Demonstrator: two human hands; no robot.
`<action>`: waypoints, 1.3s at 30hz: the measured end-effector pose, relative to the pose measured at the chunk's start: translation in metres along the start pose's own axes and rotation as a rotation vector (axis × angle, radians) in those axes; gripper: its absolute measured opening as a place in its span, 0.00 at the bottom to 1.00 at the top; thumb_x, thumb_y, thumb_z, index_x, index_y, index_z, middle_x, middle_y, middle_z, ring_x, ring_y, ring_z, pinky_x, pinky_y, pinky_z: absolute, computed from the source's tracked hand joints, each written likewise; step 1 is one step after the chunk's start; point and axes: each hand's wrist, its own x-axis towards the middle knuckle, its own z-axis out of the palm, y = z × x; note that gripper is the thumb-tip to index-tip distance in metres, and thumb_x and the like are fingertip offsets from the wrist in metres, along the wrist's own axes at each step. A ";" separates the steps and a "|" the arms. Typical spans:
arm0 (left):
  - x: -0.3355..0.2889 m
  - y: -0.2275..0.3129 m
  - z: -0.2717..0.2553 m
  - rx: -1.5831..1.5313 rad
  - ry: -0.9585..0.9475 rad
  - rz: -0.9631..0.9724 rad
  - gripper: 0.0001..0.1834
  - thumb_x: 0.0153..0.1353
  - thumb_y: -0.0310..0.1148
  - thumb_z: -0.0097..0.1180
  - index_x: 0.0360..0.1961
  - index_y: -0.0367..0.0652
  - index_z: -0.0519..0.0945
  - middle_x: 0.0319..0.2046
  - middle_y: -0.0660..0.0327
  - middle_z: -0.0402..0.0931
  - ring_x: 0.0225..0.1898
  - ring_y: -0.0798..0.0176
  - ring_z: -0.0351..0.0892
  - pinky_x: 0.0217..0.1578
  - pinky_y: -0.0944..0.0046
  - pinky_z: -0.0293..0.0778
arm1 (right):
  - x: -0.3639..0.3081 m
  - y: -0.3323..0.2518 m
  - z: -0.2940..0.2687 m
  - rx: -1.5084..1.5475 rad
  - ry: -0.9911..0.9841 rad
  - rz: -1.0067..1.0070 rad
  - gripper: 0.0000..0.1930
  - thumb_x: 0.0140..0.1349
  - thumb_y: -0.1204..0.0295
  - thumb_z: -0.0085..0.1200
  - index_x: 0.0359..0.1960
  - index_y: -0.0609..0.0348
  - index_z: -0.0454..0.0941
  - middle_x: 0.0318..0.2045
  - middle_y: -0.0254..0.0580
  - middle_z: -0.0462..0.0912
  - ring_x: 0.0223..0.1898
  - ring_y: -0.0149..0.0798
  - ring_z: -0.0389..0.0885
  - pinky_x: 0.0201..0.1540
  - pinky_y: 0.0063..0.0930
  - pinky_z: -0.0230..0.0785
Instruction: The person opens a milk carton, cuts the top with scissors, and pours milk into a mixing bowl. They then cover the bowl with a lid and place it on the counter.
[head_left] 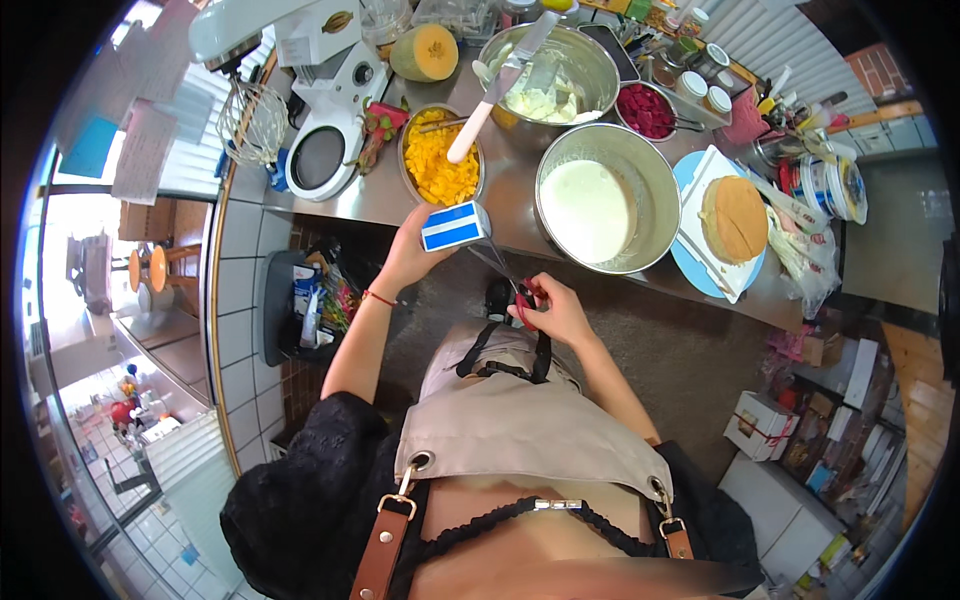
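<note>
My left hand (408, 255) is wrapped round a small blue and white carton (455, 228) just off the front edge of the steel counter. In my right hand (560, 312) are scissors with dark red handles (524, 303). Their blades point up toward the carton's right side; whether they touch it I cannot tell. Right behind the carton stands an oval metal bowl of diced orange fruit (440, 172). To the right is a large steel bowl (660, 205) holding white liquid cream (588, 212).
A spatula with a pale handle (475, 130) reaches over the fruit from a bowl of thick white cream (545, 85). A sponge cake (735, 218) sits on a white board at the right. Further back are red fruit cubes (646, 110), a cut melon (426, 53) and a stand mixer (345, 110).
</note>
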 end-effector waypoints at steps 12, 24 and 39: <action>-0.005 -0.009 0.005 0.104 -0.025 0.028 0.30 0.47 0.30 0.71 0.51 0.39 0.70 0.45 0.50 0.73 0.51 0.47 0.74 0.53 0.56 0.70 | 0.014 0.005 0.007 -0.380 0.196 -0.180 0.21 0.42 0.53 0.69 0.25 0.56 0.78 0.16 0.42 0.77 0.21 0.45 0.78 0.25 0.39 0.69; -0.011 0.003 0.031 0.252 0.167 0.035 0.30 0.46 0.29 0.70 0.48 0.38 0.67 0.44 0.45 0.70 0.49 0.39 0.71 0.51 0.50 0.70 | 0.012 -0.010 0.004 -0.751 0.654 -0.483 0.18 0.38 0.57 0.68 0.25 0.52 0.76 0.20 0.35 0.78 0.24 0.41 0.78 0.21 0.34 0.70; 0.024 0.042 0.059 0.614 0.094 0.224 0.27 0.49 0.47 0.68 0.45 0.39 0.80 0.40 0.52 0.82 0.43 0.47 0.81 0.45 0.53 0.74 | -0.027 -0.033 -0.025 -0.239 0.221 0.200 0.24 0.48 0.50 0.69 0.28 0.60 0.80 0.24 0.43 0.84 0.26 0.43 0.84 0.30 0.33 0.73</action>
